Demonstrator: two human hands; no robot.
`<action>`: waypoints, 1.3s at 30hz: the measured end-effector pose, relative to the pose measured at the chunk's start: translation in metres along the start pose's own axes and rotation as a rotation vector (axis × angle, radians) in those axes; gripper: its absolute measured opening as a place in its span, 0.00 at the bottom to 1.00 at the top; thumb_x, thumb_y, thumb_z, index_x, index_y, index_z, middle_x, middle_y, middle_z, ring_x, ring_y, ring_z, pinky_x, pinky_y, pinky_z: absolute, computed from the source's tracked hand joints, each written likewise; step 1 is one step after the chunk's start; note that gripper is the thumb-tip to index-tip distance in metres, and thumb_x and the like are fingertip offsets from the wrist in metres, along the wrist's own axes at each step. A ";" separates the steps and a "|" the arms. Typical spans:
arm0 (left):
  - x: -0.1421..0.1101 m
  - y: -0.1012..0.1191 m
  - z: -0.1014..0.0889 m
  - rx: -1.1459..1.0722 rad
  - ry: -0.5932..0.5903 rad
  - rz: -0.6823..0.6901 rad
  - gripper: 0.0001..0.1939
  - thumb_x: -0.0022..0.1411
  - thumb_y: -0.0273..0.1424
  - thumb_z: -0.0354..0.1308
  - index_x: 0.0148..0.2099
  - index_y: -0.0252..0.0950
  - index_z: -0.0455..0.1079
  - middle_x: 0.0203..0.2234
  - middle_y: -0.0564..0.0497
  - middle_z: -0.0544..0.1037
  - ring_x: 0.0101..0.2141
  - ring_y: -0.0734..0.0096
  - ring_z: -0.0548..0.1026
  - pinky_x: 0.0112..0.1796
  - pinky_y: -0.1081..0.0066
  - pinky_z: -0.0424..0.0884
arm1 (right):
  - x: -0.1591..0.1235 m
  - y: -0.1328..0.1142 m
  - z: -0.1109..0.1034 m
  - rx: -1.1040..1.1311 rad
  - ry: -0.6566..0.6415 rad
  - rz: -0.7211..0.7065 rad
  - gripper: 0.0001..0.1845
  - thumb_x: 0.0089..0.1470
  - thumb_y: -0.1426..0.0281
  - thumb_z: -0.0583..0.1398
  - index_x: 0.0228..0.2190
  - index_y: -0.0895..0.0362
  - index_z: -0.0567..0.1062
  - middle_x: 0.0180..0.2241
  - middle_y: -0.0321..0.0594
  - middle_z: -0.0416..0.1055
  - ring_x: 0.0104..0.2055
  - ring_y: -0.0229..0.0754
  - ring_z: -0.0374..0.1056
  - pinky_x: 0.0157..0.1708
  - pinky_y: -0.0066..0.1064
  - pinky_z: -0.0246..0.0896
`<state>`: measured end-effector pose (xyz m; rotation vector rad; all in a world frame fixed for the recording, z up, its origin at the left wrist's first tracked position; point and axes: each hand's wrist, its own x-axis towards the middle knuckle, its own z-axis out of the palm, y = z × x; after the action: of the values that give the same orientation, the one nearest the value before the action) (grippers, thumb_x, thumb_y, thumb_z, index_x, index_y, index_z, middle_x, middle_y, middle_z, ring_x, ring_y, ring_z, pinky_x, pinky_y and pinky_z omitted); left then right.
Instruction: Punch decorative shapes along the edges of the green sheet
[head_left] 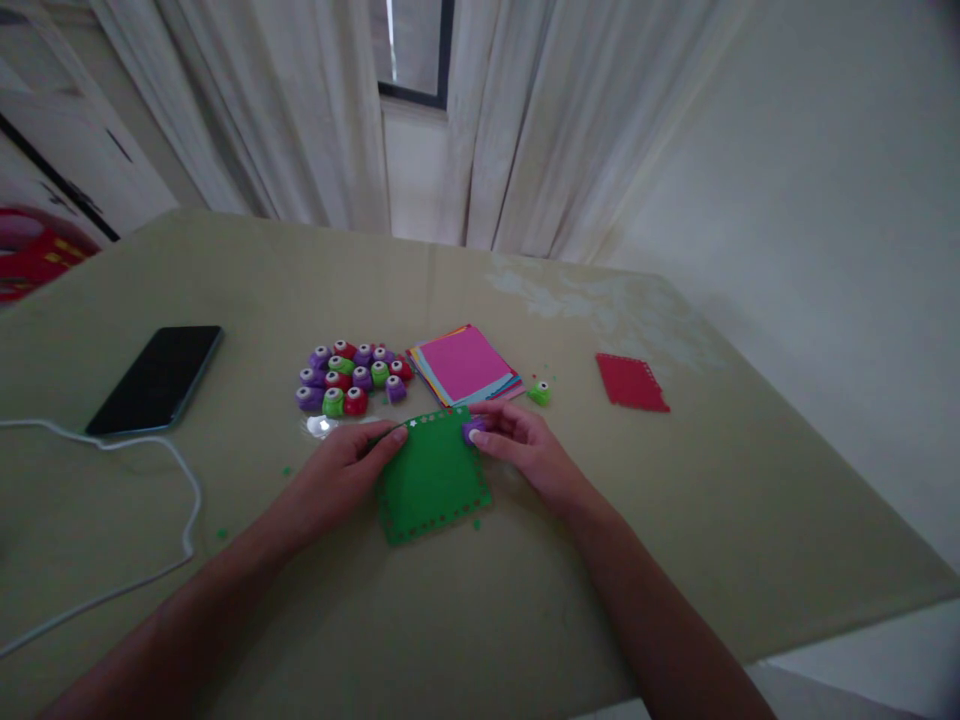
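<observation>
A square sheet of green paper (431, 480) with small shapes punched along its edges is held just over the table. My left hand (352, 460) pinches its upper left corner between thumb and fingers. At the upper right edge of the sheet, my right hand (525, 440) is closed around a small purple craft punch (474, 430), partly hidden by the fingers. Beyond the hands stands a cluster of purple, green and red craft punches (354, 380). A stack of coloured paper squares (465, 365), pink on top, lies right of that cluster.
A lone green punch (539, 392) stands right of the stack. Farther right lies a red paper (632, 382) with punched edges. On the left are a dark tablet (157, 380) and a white cable (191, 490). Tiny green paper bits (222, 534) dot the table.
</observation>
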<state>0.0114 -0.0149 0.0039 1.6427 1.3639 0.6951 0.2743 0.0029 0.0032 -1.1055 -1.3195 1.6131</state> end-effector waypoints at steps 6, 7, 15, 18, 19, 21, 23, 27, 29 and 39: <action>-0.005 -0.004 0.011 0.287 0.118 0.106 0.22 0.75 0.46 0.48 0.56 0.38 0.75 0.45 0.46 0.83 0.43 0.54 0.79 0.44 0.59 0.73 | 0.001 0.007 0.002 -0.242 0.035 -0.017 0.17 0.56 0.59 0.70 0.40 0.56 0.78 0.37 0.39 0.77 0.37 0.41 0.71 0.40 0.33 0.67; -0.006 -0.005 0.013 0.353 0.179 0.160 0.23 0.75 0.44 0.50 0.62 0.38 0.71 0.53 0.43 0.80 0.51 0.51 0.77 0.50 0.55 0.72 | 0.001 0.007 0.003 -0.277 0.039 -0.025 0.16 0.57 0.59 0.70 0.41 0.57 0.78 0.36 0.39 0.76 0.36 0.40 0.71 0.38 0.32 0.66; -0.018 -0.005 0.025 0.693 0.120 0.370 0.28 0.68 0.50 0.60 0.63 0.42 0.70 0.61 0.42 0.74 0.59 0.43 0.69 0.57 0.42 0.64 | -0.002 0.009 0.007 -0.501 0.068 -0.073 0.15 0.58 0.61 0.69 0.43 0.57 0.80 0.32 0.36 0.75 0.31 0.38 0.67 0.32 0.29 0.63; -0.017 -0.007 0.025 0.692 0.055 0.380 0.29 0.67 0.51 0.61 0.64 0.43 0.70 0.62 0.42 0.73 0.59 0.43 0.70 0.58 0.42 0.63 | -0.003 0.009 0.005 -0.573 0.081 -0.114 0.13 0.60 0.60 0.69 0.41 0.57 0.81 0.34 0.39 0.77 0.32 0.39 0.69 0.33 0.30 0.64; -0.017 -0.008 0.024 0.687 0.043 0.385 0.29 0.67 0.51 0.61 0.64 0.43 0.70 0.62 0.42 0.73 0.59 0.44 0.70 0.58 0.43 0.63 | -0.003 0.009 0.004 -0.592 0.085 -0.128 0.12 0.60 0.60 0.69 0.40 0.56 0.82 0.36 0.39 0.77 0.33 0.39 0.70 0.33 0.31 0.65; -0.016 -0.010 0.023 0.677 0.031 0.391 0.29 0.67 0.51 0.61 0.64 0.43 0.70 0.62 0.42 0.72 0.59 0.44 0.69 0.59 0.44 0.64 | -0.002 0.007 0.002 -0.608 0.082 -0.150 0.11 0.60 0.61 0.69 0.40 0.56 0.83 0.38 0.40 0.78 0.34 0.40 0.71 0.35 0.31 0.66; -0.015 -0.011 0.022 0.670 0.025 0.398 0.29 0.67 0.50 0.61 0.64 0.42 0.70 0.62 0.42 0.72 0.59 0.45 0.69 0.59 0.45 0.64 | -0.002 0.005 0.001 -0.595 0.065 -0.159 0.10 0.61 0.63 0.69 0.41 0.56 0.83 0.39 0.40 0.79 0.36 0.40 0.73 0.37 0.32 0.67; -0.013 -0.013 0.020 0.664 -0.005 0.423 0.28 0.68 0.50 0.60 0.64 0.43 0.71 0.62 0.42 0.73 0.60 0.46 0.70 0.59 0.45 0.63 | -0.002 0.000 0.000 -0.539 0.018 -0.148 0.08 0.62 0.65 0.68 0.42 0.55 0.83 0.41 0.40 0.80 0.41 0.42 0.75 0.41 0.33 0.68; -0.012 -0.014 0.018 0.661 -0.015 0.436 0.28 0.69 0.51 0.60 0.64 0.45 0.71 0.63 0.43 0.73 0.60 0.47 0.70 0.60 0.45 0.62 | -0.002 -0.001 -0.002 -0.528 0.005 -0.143 0.08 0.62 0.64 0.68 0.42 0.54 0.83 0.42 0.41 0.80 0.41 0.43 0.75 0.43 0.34 0.69; -0.015 -0.004 0.018 0.642 -0.081 0.470 0.31 0.66 0.52 0.63 0.65 0.46 0.71 0.66 0.44 0.72 0.61 0.46 0.69 0.61 0.46 0.60 | -0.003 0.001 -0.004 -0.528 -0.007 -0.194 0.09 0.64 0.62 0.66 0.43 0.52 0.83 0.44 0.41 0.80 0.44 0.44 0.75 0.43 0.35 0.70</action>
<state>0.0211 -0.0344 -0.0066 2.5242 1.2160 0.4568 0.2789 0.0014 0.0021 -1.2236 -1.8579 1.1543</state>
